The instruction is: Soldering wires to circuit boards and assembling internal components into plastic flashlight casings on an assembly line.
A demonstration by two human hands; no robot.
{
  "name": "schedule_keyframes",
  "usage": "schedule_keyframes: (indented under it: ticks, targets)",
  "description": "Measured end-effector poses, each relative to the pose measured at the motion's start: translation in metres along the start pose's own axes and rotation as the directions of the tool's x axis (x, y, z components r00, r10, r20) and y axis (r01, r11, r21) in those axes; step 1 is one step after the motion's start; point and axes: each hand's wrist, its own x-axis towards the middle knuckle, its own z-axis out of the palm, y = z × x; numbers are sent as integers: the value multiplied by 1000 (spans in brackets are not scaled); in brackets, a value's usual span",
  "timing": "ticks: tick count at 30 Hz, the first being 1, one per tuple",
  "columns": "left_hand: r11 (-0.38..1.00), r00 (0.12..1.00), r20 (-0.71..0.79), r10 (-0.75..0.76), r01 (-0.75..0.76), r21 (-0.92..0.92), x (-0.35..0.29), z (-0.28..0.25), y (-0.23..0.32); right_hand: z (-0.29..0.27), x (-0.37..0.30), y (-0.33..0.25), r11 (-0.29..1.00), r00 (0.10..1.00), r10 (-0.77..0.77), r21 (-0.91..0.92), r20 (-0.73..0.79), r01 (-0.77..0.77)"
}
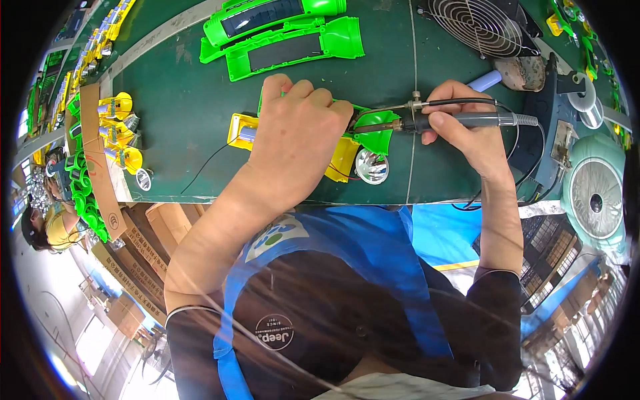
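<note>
My left hand (293, 137) is closed over a bright green plastic shell (375, 139), its fingertips hidden beneath the knuckles. My right hand (467, 130) grips a soldering iron (477, 120) by its dark handle, and a thin solder feed tube (387, 108) runs along it. The iron's tip points left over the shell, close to my left fingers; the exact contact is hidden. Under and beside the left hand lies a yellow plastic holder (343, 159) with a blue cylindrical cell (247, 134). A shiny round reflector (372, 167) sits at its right end.
Green shells (293, 50) lie at the back. A wire-guarded fan (475, 27) and a blue cylinder (485, 81) are far right, near a solder reel (588, 103). Yellow holders (121, 133) line the left beside cardboard (100, 160). A mint fan (595, 198) stands right; another person (57, 227) sits far left.
</note>
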Motion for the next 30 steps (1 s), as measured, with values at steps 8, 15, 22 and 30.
schedule_keyframes:
  ticks: [8,15,22,30]
  targets:
    - [999,999,-18,-33,33,16,4,2,4,-1,0,0,1000,999,-20,-2,40,20]
    - [997,997,-27,-68,69,34,4,3,7,-11,-21,14,991,990,-109,63,-93,116]
    - [998,998,22,-54,54,16,5,-2,7,39,-32,44,801,752,-530,58,-392,595]
    - [997,998,0,-70,70,37,4,0,10,67,-25,61,745,740,-655,-293,-154,599]
